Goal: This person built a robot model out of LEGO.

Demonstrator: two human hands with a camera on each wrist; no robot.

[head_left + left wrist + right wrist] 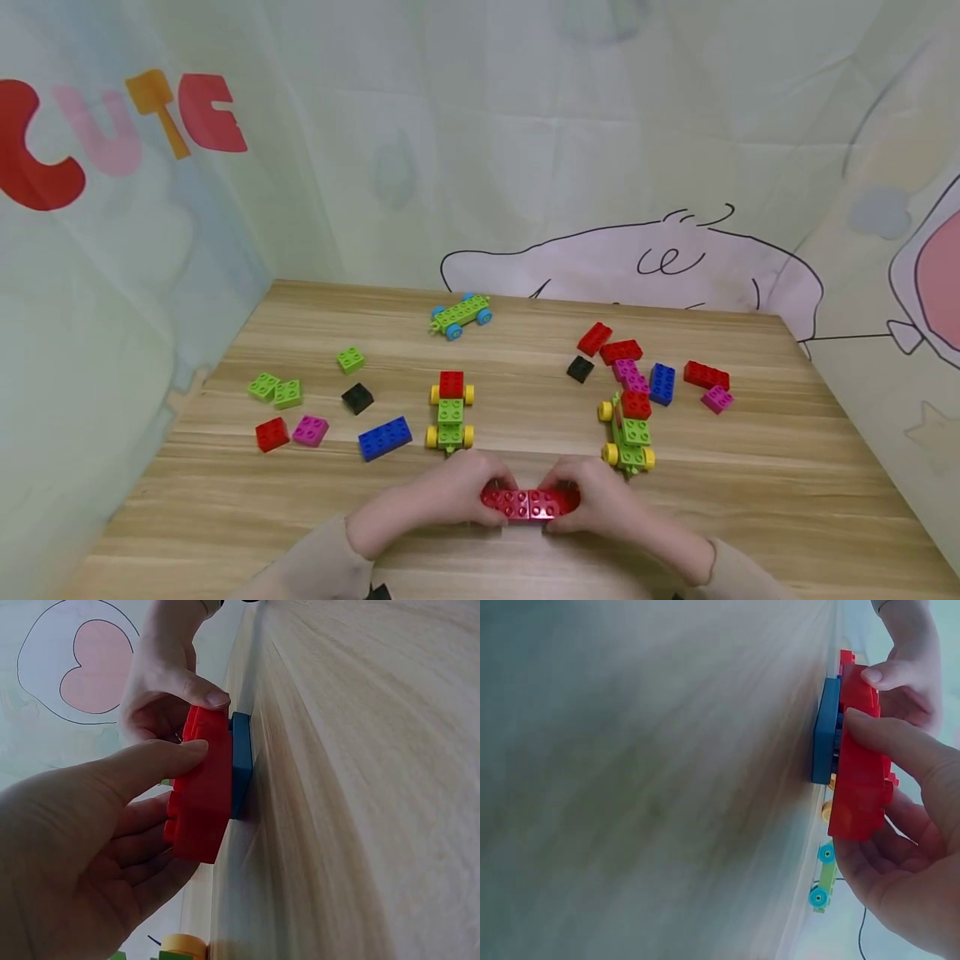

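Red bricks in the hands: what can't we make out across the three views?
- Head: outer ends of the red bricks, partly behind the left hand and right hand.
- Head: top of the lower blue brick, hidden beneath the red bricks.
- Left wrist: yellow wheel, cut off by the bottom edge.

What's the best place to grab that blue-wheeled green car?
Probably by the long edges of its green deck, midway between the blue wheels, coming from above: it stands studs-up with nothing on top, and the wheels jut out near the ends.
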